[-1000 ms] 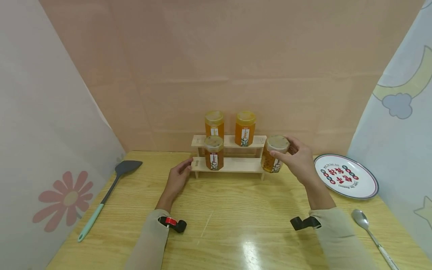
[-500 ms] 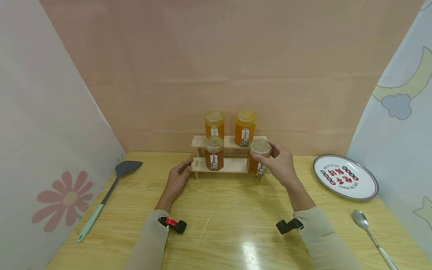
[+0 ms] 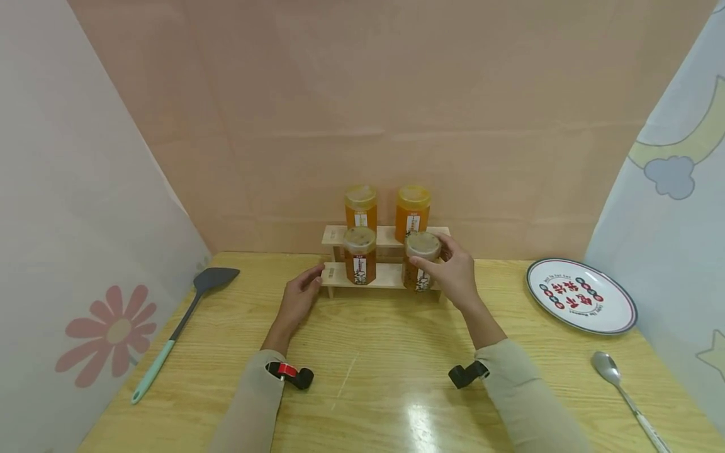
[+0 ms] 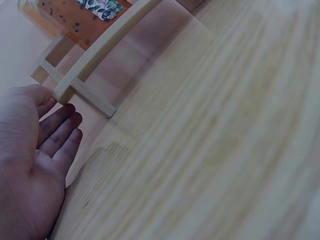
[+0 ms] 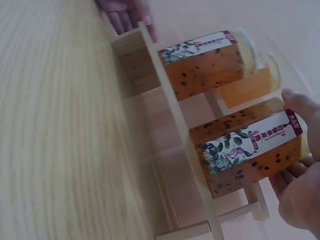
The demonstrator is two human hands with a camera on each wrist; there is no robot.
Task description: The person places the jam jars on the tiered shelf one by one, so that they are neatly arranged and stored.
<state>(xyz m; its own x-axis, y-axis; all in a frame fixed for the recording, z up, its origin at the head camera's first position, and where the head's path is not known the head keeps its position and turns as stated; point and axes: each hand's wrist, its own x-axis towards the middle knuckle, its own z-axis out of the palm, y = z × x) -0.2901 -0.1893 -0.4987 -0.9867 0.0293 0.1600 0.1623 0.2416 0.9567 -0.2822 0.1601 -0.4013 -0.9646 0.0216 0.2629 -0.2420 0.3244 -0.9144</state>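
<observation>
My right hand [image 3: 456, 272] grips a jar of orange preserve with dark seeds [image 5: 250, 145] near its lid, thumb on one side and fingers on the other. The jar stands upright at the right part of the lower step of a two-tier wooden rack [image 3: 387, 274]. A similar seeded jar [image 3: 360, 258] is on the left of that step. Behind, two yellow-lidded jars, one left [image 3: 360, 204] and one right [image 3: 413, 211], occupy the upper step. My left hand [image 3: 299, 298] touches the rack's left end with straight, relaxed fingers [image 4: 59, 131].
A spatula with a mint handle [image 3: 181, 327] lies at the table's left. On the right are a white plate with red lettering [image 3: 583, 296] and a metal spoon [image 3: 623, 393]. A pink backdrop [image 3: 374, 113] rises close behind the rack.
My right hand has carried its jar leftward, from past the rack's right end onto the right part of the lower step. The left hand stays at the rack's left end.
</observation>
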